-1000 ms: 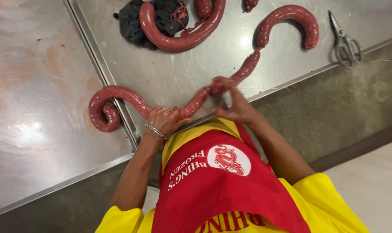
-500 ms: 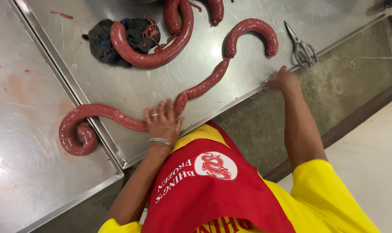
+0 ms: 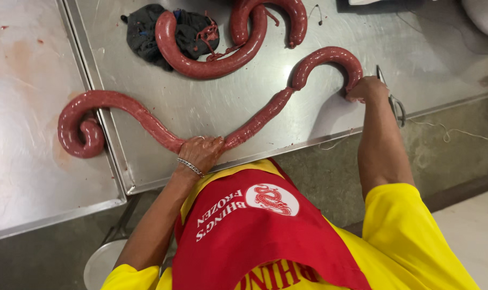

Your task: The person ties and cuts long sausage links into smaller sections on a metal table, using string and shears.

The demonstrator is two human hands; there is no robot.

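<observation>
A long dark-red sausage (image 3: 147, 121) lies across the seam of two steel tables, coiled at its left end and hooked at its right end. My left hand (image 3: 202, 152), wearing a bracelet, is closed around the sausage at its lowest point near the table's front edge. My right hand (image 3: 368, 89) is curled over the hooked right end of the same sausage, its fingers hidden beneath. A pair of scissors (image 3: 396, 104) lies just right of that hand, partly covered by it.
Another curved sausage (image 3: 212, 65) and a looped one (image 3: 287, 16) lie at the back beside a dark cloth (image 3: 147, 32). A string (image 3: 448, 131) hangs over the table's front edge (image 3: 319, 145). A round white container (image 3: 101, 263) stands on the floor below. I wear a red apron (image 3: 255, 231).
My right hand left the pinch point beside my left hand and moved right, to the sausage's hooked end by the scissors. My left hand kept its grip.
</observation>
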